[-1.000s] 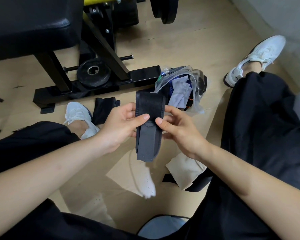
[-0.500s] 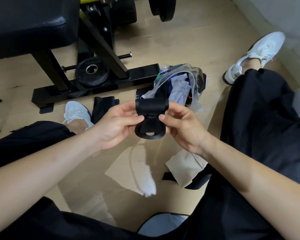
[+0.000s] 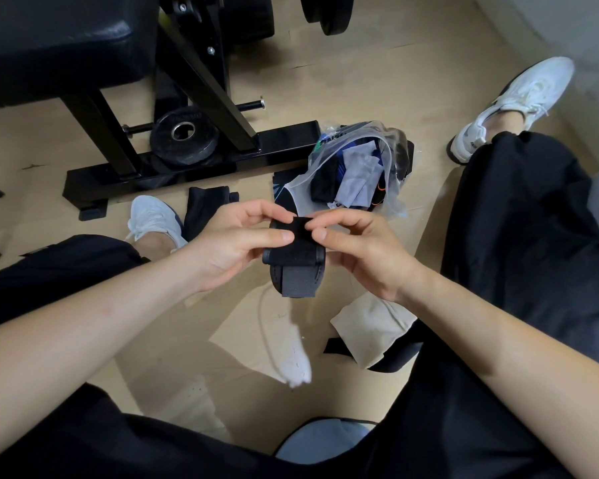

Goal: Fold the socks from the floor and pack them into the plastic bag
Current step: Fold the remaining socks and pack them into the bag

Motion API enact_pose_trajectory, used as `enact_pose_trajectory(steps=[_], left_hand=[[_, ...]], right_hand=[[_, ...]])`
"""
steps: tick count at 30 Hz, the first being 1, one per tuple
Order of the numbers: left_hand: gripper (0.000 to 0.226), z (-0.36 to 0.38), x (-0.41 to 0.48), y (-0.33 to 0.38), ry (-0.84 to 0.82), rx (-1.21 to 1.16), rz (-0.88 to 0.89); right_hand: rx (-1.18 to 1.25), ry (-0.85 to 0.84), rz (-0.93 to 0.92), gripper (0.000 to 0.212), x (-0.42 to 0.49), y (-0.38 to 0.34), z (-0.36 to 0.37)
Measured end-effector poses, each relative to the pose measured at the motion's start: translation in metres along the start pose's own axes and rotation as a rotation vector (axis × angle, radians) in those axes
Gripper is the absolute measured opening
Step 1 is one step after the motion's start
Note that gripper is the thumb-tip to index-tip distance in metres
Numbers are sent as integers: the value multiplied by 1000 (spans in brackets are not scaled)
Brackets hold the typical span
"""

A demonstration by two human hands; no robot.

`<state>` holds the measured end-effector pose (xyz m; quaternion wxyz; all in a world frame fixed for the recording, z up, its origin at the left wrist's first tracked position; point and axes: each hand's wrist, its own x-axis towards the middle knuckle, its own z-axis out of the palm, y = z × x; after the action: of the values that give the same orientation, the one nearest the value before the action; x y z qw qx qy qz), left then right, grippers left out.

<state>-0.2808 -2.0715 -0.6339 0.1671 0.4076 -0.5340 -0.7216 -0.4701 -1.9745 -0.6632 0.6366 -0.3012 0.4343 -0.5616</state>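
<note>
Black sock [image 3: 293,257], folded into a thick bundle, held at frame centre above the floor [image 3: 360,88]. Grey inner layer hanging out below the fold. Left hand [image 3: 229,247] gripping left edge of bundle, thumb on top, fingers [image 3: 274,236] clamped on the fabric. Right hand [image 3: 360,250] at right edge, thumb and forefinger pinched on the top flap of same sock.

Clear plastic bag [image 3: 391,157] just above the hands, lying open on floor, stuffed with dark, grey and blue socks. Another black sock [image 3: 204,209] flat on floor left of bag, beside a white sneaker [image 3: 153,216]. White sock [image 3: 291,357] stretched on floor below the hands, toe toward lower centre. Cream sock [image 3: 370,326] lower right of centre, overlapping a dark piece partly hidden under trouser leg.

Black trousers [image 3: 519,236] along right side and across lower frame; second white sneaker [image 3: 519,98] at upper right. Black weight bench [image 3: 49,39] frame filling upper left, base bar running toward bag. Weight plate [image 3: 184,136] resting on that base, on a short peg. Grey-blue object at bottom edge, identity unclear.
</note>
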Motion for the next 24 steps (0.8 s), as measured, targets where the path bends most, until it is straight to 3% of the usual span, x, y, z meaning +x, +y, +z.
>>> enact_pose_trajectory(steps=[5,9,13,18,22,24], left_hand=[[33,2,0,-4,124,49,121],[47,8,0,-8,188,159,123],[31,15,-3,-12,94,217,-16],[29,16,-3,-19,169,327,75],[27,17,2,-21,204,403,131],[37,21,5,-19,217,428,160]], right_hand=[[-129,-55,-12,30,0,0,-3],[-253,-14,-139,34,4,6,-8],[-422,42,-272,32,6,9,-13],[-824,-11,-300,23,8,1,-30],[-1123,335,-462,20,14,-20,-65],[-1292,492,-375,31,20,-27,-79]])
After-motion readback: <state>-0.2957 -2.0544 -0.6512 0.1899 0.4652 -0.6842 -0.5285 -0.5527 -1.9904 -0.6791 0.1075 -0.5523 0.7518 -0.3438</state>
